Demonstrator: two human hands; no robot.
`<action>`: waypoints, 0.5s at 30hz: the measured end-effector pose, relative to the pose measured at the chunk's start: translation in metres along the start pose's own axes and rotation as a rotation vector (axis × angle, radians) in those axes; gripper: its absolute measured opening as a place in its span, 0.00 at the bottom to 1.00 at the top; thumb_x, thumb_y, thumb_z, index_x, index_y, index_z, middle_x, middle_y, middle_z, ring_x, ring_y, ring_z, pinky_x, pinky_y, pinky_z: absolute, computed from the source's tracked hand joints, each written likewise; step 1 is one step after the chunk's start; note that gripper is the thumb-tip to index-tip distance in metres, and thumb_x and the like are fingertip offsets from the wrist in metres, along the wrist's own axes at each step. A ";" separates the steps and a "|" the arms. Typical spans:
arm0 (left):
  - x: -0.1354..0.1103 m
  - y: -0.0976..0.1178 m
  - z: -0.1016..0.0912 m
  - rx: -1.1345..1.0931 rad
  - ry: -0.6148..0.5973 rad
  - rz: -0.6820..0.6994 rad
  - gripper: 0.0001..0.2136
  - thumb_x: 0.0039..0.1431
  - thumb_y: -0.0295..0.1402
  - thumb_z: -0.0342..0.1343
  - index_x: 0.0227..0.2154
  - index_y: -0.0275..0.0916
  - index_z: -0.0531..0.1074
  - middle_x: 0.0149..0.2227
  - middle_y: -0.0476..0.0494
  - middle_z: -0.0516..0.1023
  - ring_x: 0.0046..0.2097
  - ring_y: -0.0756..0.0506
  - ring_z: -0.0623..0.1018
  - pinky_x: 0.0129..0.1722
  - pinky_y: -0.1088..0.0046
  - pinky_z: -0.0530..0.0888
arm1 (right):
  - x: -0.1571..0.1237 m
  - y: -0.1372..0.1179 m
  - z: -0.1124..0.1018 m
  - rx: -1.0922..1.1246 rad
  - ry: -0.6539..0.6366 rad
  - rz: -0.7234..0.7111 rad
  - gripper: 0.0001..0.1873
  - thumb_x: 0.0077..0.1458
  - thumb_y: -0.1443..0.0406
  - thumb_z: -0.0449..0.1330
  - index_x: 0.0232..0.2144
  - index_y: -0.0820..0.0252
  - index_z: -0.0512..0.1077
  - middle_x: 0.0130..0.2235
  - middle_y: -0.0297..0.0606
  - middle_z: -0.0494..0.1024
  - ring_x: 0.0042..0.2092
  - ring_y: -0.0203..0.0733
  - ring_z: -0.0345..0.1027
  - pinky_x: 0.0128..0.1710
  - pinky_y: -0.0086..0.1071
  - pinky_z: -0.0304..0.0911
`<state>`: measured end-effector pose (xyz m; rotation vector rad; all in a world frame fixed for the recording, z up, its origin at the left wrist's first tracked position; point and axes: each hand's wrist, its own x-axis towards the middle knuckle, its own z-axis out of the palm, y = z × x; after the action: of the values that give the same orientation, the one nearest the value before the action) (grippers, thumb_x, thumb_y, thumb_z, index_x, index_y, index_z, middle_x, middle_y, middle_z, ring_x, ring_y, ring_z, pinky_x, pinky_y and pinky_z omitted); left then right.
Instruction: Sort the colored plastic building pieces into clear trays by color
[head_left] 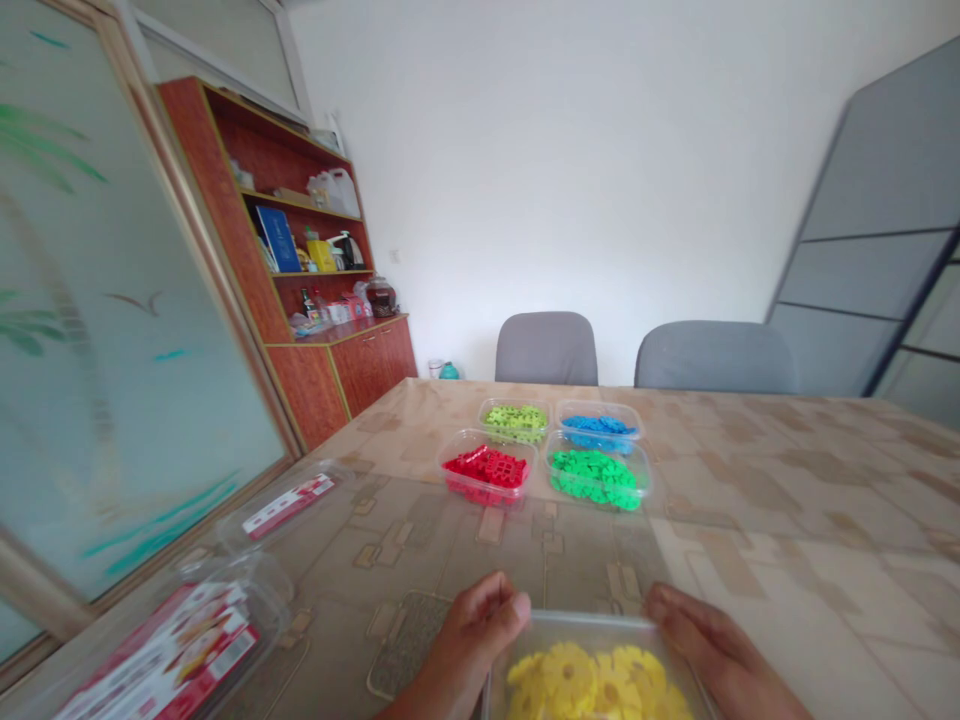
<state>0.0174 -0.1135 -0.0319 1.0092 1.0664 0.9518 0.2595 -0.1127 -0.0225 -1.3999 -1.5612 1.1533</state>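
Observation:
At the near edge of the table is a clear plastic container, its lower part cut off by the frame. Yellow flower-shaped pieces fill what shows of it. My left hand grips its far left corner, thumb on the rim and fingers curled. The opposite corner is held by my right hand, whose fingers bend round the side. Beyond my hands, clear tubs stand in two rows: red pieces and green pieces in front, lime pieces and blue pieces behind.
On the left of the patterned table lie clear lids or containers with printed red-and-white labels. Two grey chairs stand at the far side. A wooden cabinet and a frosted glass door are to the left.

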 end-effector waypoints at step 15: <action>-0.013 0.022 0.007 0.257 -0.007 0.195 0.11 0.57 0.44 0.52 0.32 0.40 0.68 0.29 0.50 0.68 0.33 0.48 0.69 0.35 0.73 0.65 | 0.010 0.007 0.013 0.100 0.039 0.063 0.33 0.44 0.35 0.53 0.17 0.55 0.50 0.18 0.25 0.51 0.21 0.30 0.44 0.18 0.25 0.44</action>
<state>0.0190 -0.1213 -0.0069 1.3466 1.1181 0.9822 0.2488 -0.1045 -0.0342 -1.4058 -1.4222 1.2166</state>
